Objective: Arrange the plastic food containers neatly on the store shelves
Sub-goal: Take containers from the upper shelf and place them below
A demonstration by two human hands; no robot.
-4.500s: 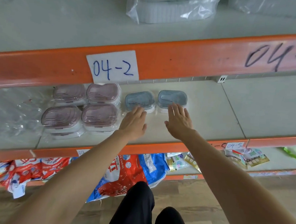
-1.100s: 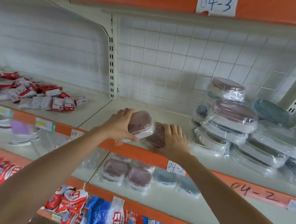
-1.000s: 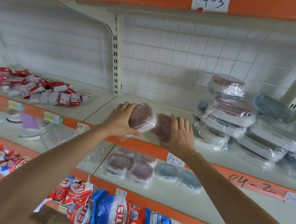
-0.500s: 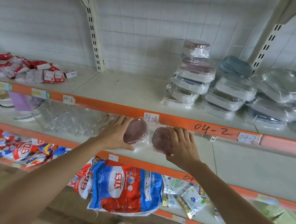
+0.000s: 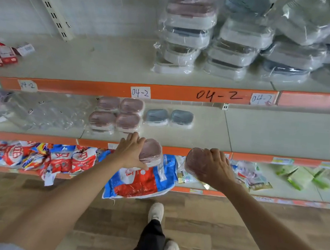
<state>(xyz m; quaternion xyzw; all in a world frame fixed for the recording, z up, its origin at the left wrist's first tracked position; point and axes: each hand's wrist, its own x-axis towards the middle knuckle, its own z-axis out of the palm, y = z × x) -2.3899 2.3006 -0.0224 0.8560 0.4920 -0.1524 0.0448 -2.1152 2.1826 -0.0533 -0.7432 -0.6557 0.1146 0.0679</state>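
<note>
Holding one small pink-lidded container (image 5: 152,151) in the left hand (image 5: 130,152), fingers curled over its near side and thumb beneath; gripping a second pink container (image 5: 194,159) in the right hand (image 5: 214,167), fingers wrapped over its top. Both poised just in front of the middle shelf's orange edge (image 5: 197,152), not yet over the board. Probably light, stiff-shelled, slick in film wrap, so best taken across the short sides, not by the loose plastic. Already shelved: four pink containers (image 5: 116,114) in a block, two blue-grey ones (image 5: 169,117) beside them. Plenty of bare shelf (image 5: 198,137) in front of and right of the blue pair; low clearance under the upper orange rail (image 5: 182,94), so sliding in flat looks safest.
</note>
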